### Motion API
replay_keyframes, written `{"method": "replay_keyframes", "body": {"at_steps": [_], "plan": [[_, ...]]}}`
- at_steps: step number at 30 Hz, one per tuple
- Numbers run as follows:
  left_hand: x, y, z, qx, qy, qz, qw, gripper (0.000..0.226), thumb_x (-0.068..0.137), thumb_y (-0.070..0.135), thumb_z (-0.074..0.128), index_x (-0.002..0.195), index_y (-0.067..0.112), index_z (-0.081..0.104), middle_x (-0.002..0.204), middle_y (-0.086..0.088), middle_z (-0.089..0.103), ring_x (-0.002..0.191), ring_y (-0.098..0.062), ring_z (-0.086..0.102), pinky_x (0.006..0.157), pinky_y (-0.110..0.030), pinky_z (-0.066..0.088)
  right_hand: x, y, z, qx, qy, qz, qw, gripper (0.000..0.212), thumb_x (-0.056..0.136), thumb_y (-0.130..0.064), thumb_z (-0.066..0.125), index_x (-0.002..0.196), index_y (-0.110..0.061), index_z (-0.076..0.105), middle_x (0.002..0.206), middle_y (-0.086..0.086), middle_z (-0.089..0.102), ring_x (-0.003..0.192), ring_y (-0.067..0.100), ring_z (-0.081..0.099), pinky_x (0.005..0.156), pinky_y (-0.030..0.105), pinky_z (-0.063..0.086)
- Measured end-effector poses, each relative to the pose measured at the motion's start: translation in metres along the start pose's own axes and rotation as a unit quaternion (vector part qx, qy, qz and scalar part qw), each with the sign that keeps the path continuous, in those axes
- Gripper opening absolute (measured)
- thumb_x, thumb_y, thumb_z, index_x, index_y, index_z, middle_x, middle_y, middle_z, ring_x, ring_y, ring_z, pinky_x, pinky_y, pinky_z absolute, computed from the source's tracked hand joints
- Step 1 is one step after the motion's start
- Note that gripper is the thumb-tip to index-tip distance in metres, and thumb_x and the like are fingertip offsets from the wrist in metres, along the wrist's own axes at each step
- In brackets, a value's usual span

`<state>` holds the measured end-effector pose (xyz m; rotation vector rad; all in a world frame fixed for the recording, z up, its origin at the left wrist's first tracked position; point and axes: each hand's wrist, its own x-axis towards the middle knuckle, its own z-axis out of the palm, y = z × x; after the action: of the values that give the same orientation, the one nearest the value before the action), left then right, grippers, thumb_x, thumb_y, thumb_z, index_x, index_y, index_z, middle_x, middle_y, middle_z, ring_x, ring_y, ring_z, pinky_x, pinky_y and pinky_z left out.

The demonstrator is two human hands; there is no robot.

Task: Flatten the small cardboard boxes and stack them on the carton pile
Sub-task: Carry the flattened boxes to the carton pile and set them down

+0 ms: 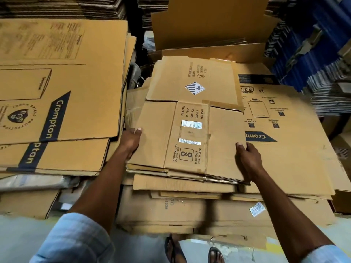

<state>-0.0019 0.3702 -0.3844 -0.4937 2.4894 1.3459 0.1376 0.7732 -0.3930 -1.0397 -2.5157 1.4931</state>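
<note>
A flattened small cardboard box (pixel 191 118) with printed codes, white labels and a striped diamond mark lies on top of the carton pile (pixel 190 209) in front of me. My left hand (pixel 132 140) grips its left edge, thumb on top. My right hand (pixel 248 160) grips its right near corner, thumb on top and fingers beneath. More flattened small boxes lie directly under it, edges roughly aligned. A large flat Crompton carton (pixel 288 133) sits beneath them on the right.
A taller stack of large Crompton cartons (pixel 57 88) stands at the left. Upright cardboard sheets (pixel 209 25) lean at the back. Blue corrugated stacks (pixel 322 44) fill the right. My sandalled feet (pixel 195 251) stand on the grey floor before the pile.
</note>
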Motion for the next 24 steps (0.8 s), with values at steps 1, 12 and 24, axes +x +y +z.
{"method": "replay_keyframes", "body": {"at_steps": [1,12,24], "plan": [[-0.004,-0.003,0.001,-0.016,0.009,0.003,1.0,0.053,0.106,0.042,0.052,0.137,0.0,0.062,0.14,-0.02,0.061,0.128,-0.037,0.057,0.096,-0.033,0.045,0.001,-0.003,-0.003,0.014,-0.004,-0.005,1.0,0.041,0.103,-0.043,0.053,0.123,-0.009,0.064,0.121,0.016,0.068,0.111,0.036,0.061,0.092,0.041,0.045],[-0.028,-0.023,0.01,-0.066,0.041,-0.013,0.997,0.044,0.106,0.033,0.055,0.129,-0.004,0.066,0.132,-0.023,0.065,0.12,-0.037,0.06,0.084,-0.029,0.039,0.02,-0.006,-0.012,-0.039,-0.048,-0.046,0.997,0.035,0.103,-0.047,0.051,0.102,-0.013,0.064,0.102,0.009,0.066,0.098,0.027,0.058,0.086,0.038,0.043],[-0.057,-0.028,0.008,0.139,-0.007,0.015,0.99,0.071,0.11,0.047,0.032,0.164,0.007,0.008,0.162,-0.025,0.033,0.145,-0.045,0.038,0.116,-0.045,0.034,-0.018,-0.002,0.006,-0.277,0.049,-0.103,0.954,0.055,0.105,-0.048,0.032,0.137,-0.004,0.037,0.124,0.025,0.058,0.112,0.041,0.055,0.092,0.05,0.047]]}}
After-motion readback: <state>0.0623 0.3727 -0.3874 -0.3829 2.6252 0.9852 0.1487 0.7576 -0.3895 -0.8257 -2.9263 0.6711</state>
